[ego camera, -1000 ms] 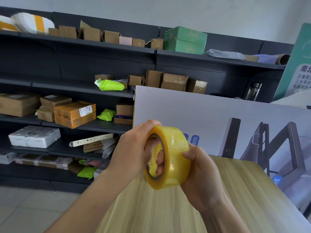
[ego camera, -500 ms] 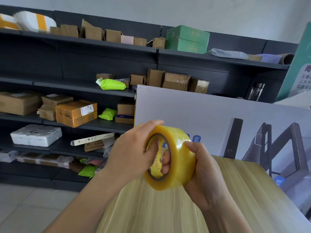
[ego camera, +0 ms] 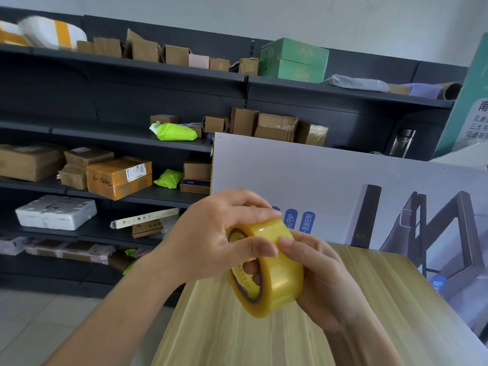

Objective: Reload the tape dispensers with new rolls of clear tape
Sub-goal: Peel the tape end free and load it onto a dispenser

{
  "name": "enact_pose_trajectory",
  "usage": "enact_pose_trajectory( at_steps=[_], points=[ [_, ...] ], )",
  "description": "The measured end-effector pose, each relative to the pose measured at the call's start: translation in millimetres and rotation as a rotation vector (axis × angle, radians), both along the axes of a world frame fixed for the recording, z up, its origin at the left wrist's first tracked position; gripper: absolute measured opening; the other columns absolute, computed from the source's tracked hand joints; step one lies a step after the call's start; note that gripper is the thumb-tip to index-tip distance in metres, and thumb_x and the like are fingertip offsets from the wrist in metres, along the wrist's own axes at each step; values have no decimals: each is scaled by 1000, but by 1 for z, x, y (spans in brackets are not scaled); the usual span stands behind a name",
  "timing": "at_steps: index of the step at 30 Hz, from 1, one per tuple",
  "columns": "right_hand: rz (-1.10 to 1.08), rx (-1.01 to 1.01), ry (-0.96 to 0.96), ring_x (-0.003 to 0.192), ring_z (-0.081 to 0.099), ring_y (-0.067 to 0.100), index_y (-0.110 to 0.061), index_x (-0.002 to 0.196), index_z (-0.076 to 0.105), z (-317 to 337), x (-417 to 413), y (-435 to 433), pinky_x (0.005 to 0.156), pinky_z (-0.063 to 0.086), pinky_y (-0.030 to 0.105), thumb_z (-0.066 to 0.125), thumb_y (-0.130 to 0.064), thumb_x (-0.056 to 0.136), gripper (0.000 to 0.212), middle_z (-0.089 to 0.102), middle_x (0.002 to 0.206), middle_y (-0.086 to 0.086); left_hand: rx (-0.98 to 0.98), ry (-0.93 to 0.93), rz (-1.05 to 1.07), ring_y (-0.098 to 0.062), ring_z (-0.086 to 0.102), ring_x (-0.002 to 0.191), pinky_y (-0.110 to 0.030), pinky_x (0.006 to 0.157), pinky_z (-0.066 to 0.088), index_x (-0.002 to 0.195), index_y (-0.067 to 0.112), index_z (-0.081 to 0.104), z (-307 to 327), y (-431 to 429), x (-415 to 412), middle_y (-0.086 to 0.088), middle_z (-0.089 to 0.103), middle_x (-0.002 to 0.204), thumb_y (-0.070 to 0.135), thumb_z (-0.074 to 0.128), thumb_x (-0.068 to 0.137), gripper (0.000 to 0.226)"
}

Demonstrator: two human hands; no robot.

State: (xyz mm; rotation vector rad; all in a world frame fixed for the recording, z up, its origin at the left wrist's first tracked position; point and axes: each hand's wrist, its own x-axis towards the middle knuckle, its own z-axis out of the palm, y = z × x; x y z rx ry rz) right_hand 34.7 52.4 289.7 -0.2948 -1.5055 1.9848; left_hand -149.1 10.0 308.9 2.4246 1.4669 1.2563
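A yellowish clear tape roll (ego camera: 277, 276) is held in the air above the wooden table (ego camera: 369, 313), between both hands. My left hand (ego camera: 211, 233) grips it from the left, thumb on the outer band and fingers reaching over the top. My right hand (ego camera: 322, 281) cups the roll from the right and below, thumb tip on the band near my left thumb, fingers passing through the core. No tape dispenser is in view.
A large printed board (ego camera: 343, 186) leans upright at the table's far edge. Behind it, dark shelving (ego camera: 118, 101) holds cardboard boxes, green bags and a white foam box (ego camera: 55, 212). A tiled floor lies to the left of the table.
The roll has tipped so its outer band faces up more. My left fingers have slid over its top and both thumbs now meet on the band. The view shifted slightly.
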Motion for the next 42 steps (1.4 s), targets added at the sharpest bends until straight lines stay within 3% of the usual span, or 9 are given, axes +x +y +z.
enact_pose_trajectory(
  at_steps=[5, 10, 15, 19, 23, 27, 34, 39, 42],
  points=[
    [43, 5, -26, 67, 69, 23, -3, 93, 73, 1, 7, 9, 67, 57, 31, 80, -40, 72, 43, 71, 81, 16, -57, -59, -223, -17, 52, 123, -38, 96, 49, 126, 30, 57, -2, 0, -8, 13, 57, 128, 46, 51, 92, 38],
    [-71, 67, -58, 66, 67, 18, -12, 82, 75, -2, 4, 10, 65, 55, 27, 76, -60, 66, 51, 70, 72, 10, 65, -265, -204, -18, 64, 107, -27, 79, 55, 108, 20, 68, -7, -2, -2, 6, 67, 114, 44, 63, 84, 34],
    [-332, 291, -57, 95, 67, 25, -23, 113, 67, -4, 0, 3, 79, 56, 34, 78, -69, 53, 76, 69, 105, 8, 283, -383, -99, -17, 67, 98, -23, 73, 55, 98, 15, 72, -15, -5, 4, 5, 71, 103, 32, 71, 79, 25],
    [-477, 456, -129, 91, 69, 19, -38, 108, 61, -8, -7, -7, 70, 56, 29, 84, -67, 43, 75, 67, 103, -2, 415, -380, -38, -18, 67, 97, -26, 77, 53, 92, 12, 70, -21, -4, 11, -1, 70, 99, 26, 72, 78, 20],
    [-615, 508, -135, 83, 67, 13, -37, 96, 62, -8, -8, -6, 64, 54, 21, 82, -67, 42, 65, 69, 94, -5, 408, -342, -102, -26, 63, 98, -36, 79, 53, 92, 14, 64, -21, -3, 12, -3, 65, 97, 32, 68, 84, 20],
    [-625, 525, -103, 77, 67, 11, -29, 95, 64, -5, -7, -5, 62, 52, 20, 83, -47, 49, 52, 70, 90, -4, 397, -309, -99, -21, 61, 95, -28, 75, 50, 92, 16, 61, -17, -3, 13, 1, 60, 98, 36, 64, 86, 21],
    [-625, 517, -115, 77, 68, 10, -31, 93, 65, -3, -7, -5, 62, 53, 19, 81, -47, 49, 50, 71, 89, -7, 376, -293, -74, -12, 57, 90, -14, 72, 42, 89, 17, 58, -18, -2, 13, 6, 56, 96, 38, 62, 87, 22],
    [-614, 488, -127, 75, 69, 10, -28, 92, 66, -6, -8, -3, 61, 53, 20, 88, -35, 50, 48, 72, 87, -7, 309, -352, -88, -15, 54, 79, -16, 67, 40, 88, 15, 54, -23, 0, 11, 6, 53, 88, 35, 67, 83, 24],
    [-605, 469, -132, 75, 69, 10, -33, 91, 67, -7, -9, -1, 61, 54, 20, 86, -39, 48, 47, 72, 88, -7, 253, -420, -79, -16, 54, 75, -21, 62, 44, 96, 23, 52, -25, 0, 11, 9, 51, 84, 48, 67, 81, 33]
  ],
)
